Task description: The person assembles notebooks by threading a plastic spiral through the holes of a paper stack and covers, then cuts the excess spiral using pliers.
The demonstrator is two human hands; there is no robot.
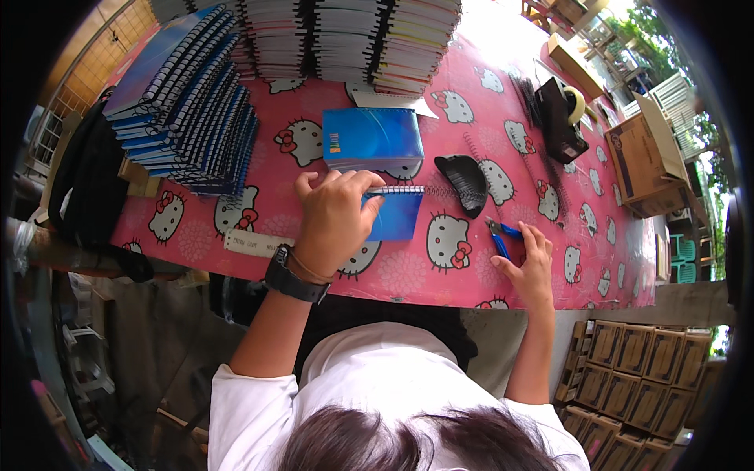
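A small blue spiral notebook (395,216) lies near the table's front edge, its bound side away from me. My left hand (339,216) pinches that bound edge at its left end between thumb and fingers. From the right end of the binding, a thin dark coil (438,191) sticks out toward a black ribbed dish (465,184). To the right, my right hand (530,263) rests with thumb and fingers apart around blue-handled pliers (501,237), fingertips at one handle; the grip is not closed. Just beyond the notebook sits a stack of blue-covered pads (373,135).
Bound blue notebooks (196,118) pile up at the left, with tall stacks of spiral-bound pages (342,39) at the back. Loose black coils (546,192), a tape dispenser (561,125) and a cardboard box (646,161) are at the right. A white strip (255,243) lies at front left.
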